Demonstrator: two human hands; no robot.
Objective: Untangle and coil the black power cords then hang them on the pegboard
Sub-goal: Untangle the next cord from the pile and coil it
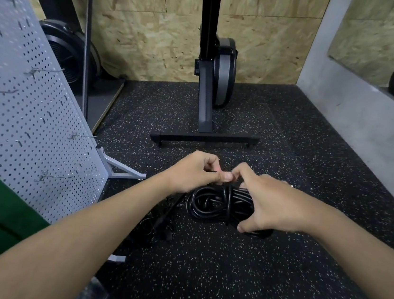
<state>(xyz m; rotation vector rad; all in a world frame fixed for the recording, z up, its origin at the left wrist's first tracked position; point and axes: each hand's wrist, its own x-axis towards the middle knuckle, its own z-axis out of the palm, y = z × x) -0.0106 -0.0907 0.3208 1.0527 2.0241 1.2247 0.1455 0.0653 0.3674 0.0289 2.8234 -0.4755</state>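
Note:
A coiled black power cord (pixel 219 205) hangs in front of me above the speckled floor. My right hand (pixel 273 203) grips the coil from the right, thumb under it and fingers over its top. My left hand (pixel 197 171) pinches a thin strand or tie at the top of the coil, its fingertips meeting those of the right hand. A loose end with a black plug (pixel 165 230) dangles to the lower left. More black cord (pixel 147 222) lies tangled on the floor beneath. The grey pegboard (pixel 23 103) with metal hooks stands slanted at the left.
A black exercise machine (pixel 210 96) with a flat foot bar stands on the rubber floor ahead. The pegboard's white metal foot (pixel 123 172) sticks out at the left. A fan wheel (pixel 66 51) sits behind the pegboard. A grey concrete wall (pixel 358 119) runs along the right.

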